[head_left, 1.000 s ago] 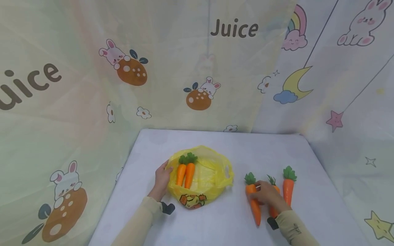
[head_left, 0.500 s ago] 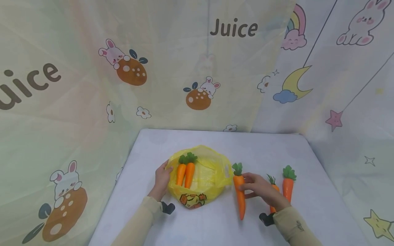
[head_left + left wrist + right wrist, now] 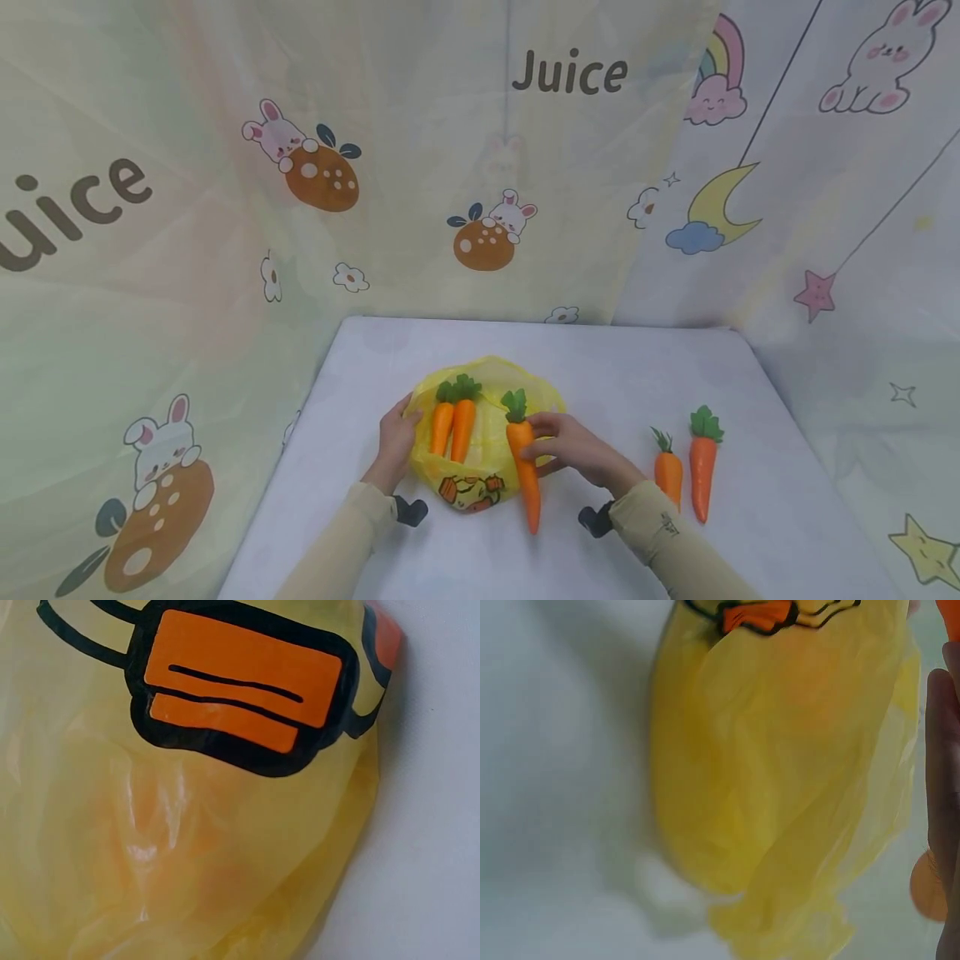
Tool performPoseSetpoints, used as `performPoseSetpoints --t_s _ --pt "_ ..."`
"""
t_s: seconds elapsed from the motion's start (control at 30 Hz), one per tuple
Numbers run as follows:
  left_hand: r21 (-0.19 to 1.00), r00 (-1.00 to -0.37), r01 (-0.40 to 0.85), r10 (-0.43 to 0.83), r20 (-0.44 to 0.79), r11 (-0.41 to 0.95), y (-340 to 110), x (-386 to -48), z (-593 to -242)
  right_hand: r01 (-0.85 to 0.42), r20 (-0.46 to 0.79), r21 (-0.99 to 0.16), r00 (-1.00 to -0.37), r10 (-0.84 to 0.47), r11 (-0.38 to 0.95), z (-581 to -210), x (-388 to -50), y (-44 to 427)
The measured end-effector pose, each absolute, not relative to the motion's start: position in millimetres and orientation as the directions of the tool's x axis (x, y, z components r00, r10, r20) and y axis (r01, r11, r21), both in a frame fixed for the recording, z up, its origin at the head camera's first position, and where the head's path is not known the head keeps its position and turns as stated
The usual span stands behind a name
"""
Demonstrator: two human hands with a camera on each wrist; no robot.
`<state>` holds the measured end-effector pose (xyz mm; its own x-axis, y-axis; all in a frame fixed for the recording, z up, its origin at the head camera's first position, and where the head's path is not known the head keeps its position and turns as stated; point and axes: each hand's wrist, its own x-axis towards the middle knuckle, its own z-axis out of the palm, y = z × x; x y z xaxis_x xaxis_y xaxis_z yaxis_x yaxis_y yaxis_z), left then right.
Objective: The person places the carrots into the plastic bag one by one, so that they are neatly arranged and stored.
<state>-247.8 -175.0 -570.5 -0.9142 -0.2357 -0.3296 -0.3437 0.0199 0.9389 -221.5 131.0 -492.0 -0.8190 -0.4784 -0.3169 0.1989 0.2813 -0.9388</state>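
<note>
Pinching one carrot point(image 3: 524, 471), the right grip point(image 3: 579, 450) hovers at one bag point(image 3: 491, 429) pinched by the left grip point(image 3: 396, 437), two carrots point(image 3: 463, 429) inside; two more carrots point(image 3: 702, 473) lie farther right.

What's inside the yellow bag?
Two carrots lie side by side, nearer the left hand. The bag's front wall hides their tips and the low space behind it; the held carrot and right hand cover more.

On the printed cloth point(image 3: 405, 50) it is possible to read the dark word "Juice" point(image 3: 570, 72); at the left edge, only "uice" point(image 3: 97, 204) shows. One small mark point(image 3: 668, 524) on the right sleeve point(image 3: 648, 508) is unreadable.
</note>
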Motion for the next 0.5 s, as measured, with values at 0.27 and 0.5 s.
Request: performPoseSetpoints --t_s 0.27,0.5 --pt "0.938 -0.913 -0.346 -0.234 -0.333 0.014 -176.5 -247.7 -573.3 0.197 -0.27 -0.962 -0.793 -0.546 0.188 -474.3 -232.0 92.6" --pt "0.941 -0.917 -0.339 -0.227 -0.327 0.015 -177.6 -248.9 -570.7 0.209 -0.23 -0.973 -0.841 -0.49 0.098 -465.1 -251.2 73.7"
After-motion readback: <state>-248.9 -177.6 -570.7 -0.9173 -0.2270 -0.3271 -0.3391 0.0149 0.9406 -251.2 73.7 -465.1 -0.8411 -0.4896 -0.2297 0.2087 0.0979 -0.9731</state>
